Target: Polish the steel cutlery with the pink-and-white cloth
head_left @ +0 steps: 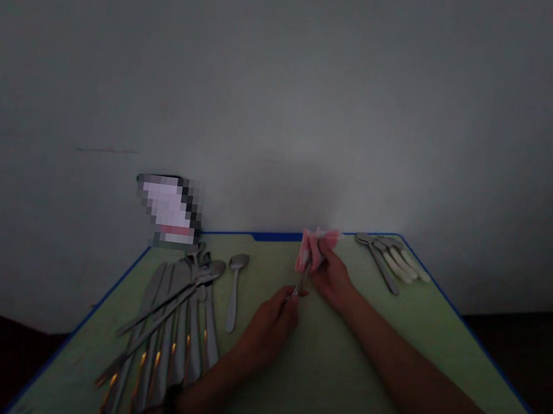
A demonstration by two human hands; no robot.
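My left hand (273,317) is closed around the lower end of a metal piece of cutlery (302,281) above the middle of the table. Pink-and-white cloth (308,248) is wrapped about its upper end, so I cannot tell whether it is a spoon or a fork. Gripping that cloth is my right hand (334,278), with its fingers partly hidden behind the folds. A single spoon (233,296) lies flat just left of my hands. Further left, several table knives (163,347) lie side by side, with spoons (172,298) crossed over them.
The light green table (335,389) has a blue edge and stands against a grey wall (289,101). At the back left, a phone (168,207) with a blurred screen leans on the wall. Back right lie a spoon (378,263) and several white-handled utensils (403,263).
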